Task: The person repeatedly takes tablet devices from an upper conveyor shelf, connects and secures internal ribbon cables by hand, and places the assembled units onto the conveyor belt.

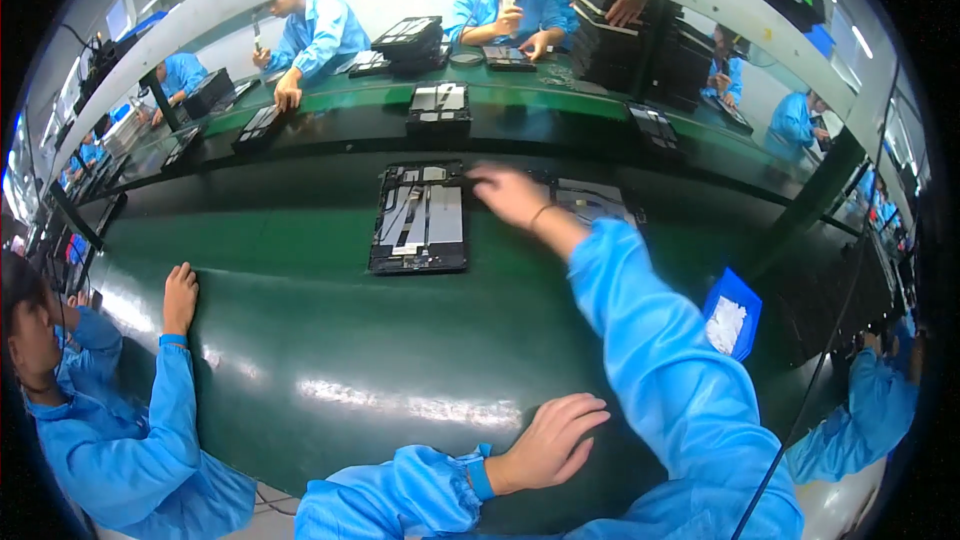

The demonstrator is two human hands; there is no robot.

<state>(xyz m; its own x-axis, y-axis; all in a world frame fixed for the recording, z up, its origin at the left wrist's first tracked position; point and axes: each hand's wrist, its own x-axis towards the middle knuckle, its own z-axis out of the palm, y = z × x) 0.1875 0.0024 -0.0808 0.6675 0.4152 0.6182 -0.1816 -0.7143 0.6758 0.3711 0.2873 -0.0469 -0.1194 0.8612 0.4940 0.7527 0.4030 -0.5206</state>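
Note:
My right hand [510, 198] is stretched far across the green bench and smeared by motion. Its fingertips are at the upper right corner of an opened tablet [420, 218], whose white battery and circuit parts show. Whether they touch it or grip anything, I cannot tell. Partly behind my right wrist lies a second opened device [595, 200] with a grey inner plate. Close to me, my left hand [555, 440] rests low over the bench, fingers stretched out and holding nothing.
A blue bin [745, 290] of white pieces sits right of my right sleeve. Beyond the bench, a raised ledge carries a device stack [439, 110]. A co-worker's hand [180, 298] rests on the bench at left. Several people in blue work across from me.

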